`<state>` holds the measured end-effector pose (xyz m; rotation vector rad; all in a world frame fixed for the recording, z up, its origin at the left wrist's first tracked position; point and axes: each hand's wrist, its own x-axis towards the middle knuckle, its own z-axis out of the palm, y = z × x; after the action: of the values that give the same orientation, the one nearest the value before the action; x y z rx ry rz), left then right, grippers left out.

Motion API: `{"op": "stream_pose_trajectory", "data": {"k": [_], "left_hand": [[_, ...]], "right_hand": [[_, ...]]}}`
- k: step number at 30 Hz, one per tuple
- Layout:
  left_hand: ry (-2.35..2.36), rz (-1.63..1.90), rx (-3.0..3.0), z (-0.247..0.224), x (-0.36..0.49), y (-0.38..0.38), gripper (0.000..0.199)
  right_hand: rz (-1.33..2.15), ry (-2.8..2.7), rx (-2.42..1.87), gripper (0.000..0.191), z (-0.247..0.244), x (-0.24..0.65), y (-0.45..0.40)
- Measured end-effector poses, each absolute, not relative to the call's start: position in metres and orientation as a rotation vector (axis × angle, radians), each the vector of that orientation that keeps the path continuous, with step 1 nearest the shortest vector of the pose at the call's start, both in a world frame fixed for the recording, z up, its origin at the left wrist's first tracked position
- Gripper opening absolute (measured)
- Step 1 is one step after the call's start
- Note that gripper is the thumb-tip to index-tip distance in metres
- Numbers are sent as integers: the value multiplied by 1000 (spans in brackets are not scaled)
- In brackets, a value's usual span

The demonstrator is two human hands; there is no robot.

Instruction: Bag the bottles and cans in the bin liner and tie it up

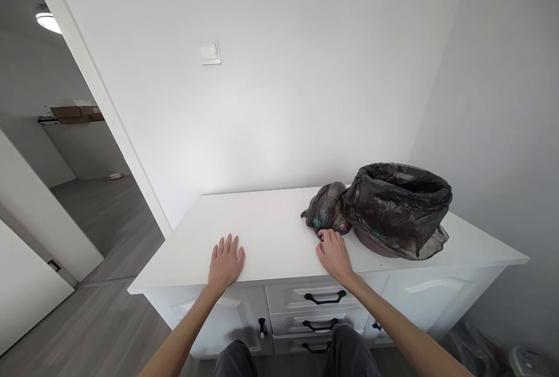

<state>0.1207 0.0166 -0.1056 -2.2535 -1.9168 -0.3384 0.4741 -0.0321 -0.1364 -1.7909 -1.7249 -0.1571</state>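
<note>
On the white cabinet top (257, 219), my left hand (226, 261) lies flat with its fingers spread and nothing in it. My right hand (334, 253) is further right, its fingers curled at the lower edge of a small, full black plastic bag (326, 209), with the fingertips against it. Beside that bag stands a round bin (371, 242) lined with a black bag (395, 211), whose open mouth faces up and whose edge hangs down over the bin's sides.
Black-handled drawers (323, 297) and doors form the cabinet front, close to my knees. A wall with a light switch (211, 53) rises behind. At the left is a doorway frame (105, 97); clear plastic bags (474, 348) lie on the floor at the lower right.
</note>
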Motion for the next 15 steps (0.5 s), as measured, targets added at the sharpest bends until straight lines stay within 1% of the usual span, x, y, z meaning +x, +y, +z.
{"op": "stream_pose_trajectory", "data": {"k": [4, 8, 12, 15], "left_hand": [[-1903, -352, -2247, -110, 121, 12, 60], [-1891, -380, -2277, -111, 121, 6, 59], [-1879, -552, -2419, -103, 124, -3, 55], [-1823, -689, -2531, -93, 135, -9, 47]], "right_hand": [[-143, -1675, -1748, 19, -136, 474, -40], [-96, -1684, -1722, 8, -127, 480, -38], [-11, -1723, -1633, 12, -107, 484, -36], [85, -1729, -1547, 13, -87, 482, -33]]}}
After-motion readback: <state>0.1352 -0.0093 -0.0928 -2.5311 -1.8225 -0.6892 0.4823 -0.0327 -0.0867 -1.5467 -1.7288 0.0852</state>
